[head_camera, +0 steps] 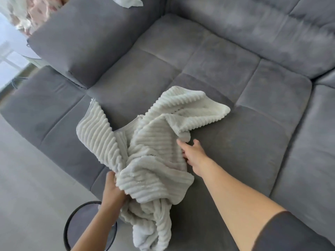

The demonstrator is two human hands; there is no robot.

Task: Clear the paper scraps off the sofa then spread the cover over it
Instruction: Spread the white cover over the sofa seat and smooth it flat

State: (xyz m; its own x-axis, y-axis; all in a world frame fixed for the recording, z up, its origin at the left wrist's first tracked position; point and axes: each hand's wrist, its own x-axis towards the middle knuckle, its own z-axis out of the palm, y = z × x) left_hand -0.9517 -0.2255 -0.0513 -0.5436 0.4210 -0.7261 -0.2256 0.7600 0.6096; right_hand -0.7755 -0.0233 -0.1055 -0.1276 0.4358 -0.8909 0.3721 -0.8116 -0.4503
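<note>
A cream ribbed cover (145, 147) lies bunched on the front of the grey sofa (208, 69), part of it hanging over the seat's front edge. My left hand (112, 192) grips the cover's lower left folds at that edge. My right hand (192, 153) rests against the cover's right side, thumb and forefinger apart around a hanging corner; whether it pinches the fabric is unclear. No paper scraps show on the seat cushions.
A round dark bin (78, 214) stands on the grey floor below my left arm. A grey back cushion (78, 44) sits at the sofa's left. White cloth or paper (130, 1) lies on top of it at the frame's upper edge.
</note>
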